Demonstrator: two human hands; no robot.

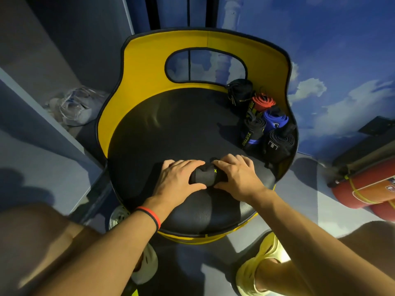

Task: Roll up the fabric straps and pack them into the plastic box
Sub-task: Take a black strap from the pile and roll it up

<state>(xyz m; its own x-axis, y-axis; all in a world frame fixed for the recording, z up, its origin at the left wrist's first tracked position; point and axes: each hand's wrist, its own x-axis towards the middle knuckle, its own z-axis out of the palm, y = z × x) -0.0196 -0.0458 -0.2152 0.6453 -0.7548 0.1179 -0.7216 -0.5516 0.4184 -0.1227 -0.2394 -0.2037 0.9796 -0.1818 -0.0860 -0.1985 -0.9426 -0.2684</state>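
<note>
Your left hand (177, 180) and right hand (237, 178) clamp the black strap (205, 176) between them, likely to stop it unrolling

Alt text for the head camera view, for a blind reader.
A left hand and right hand grip a rolled black strap on a black chair seat. More rolled straps, black, blue and red, sit by the yellow backrest.
</note>
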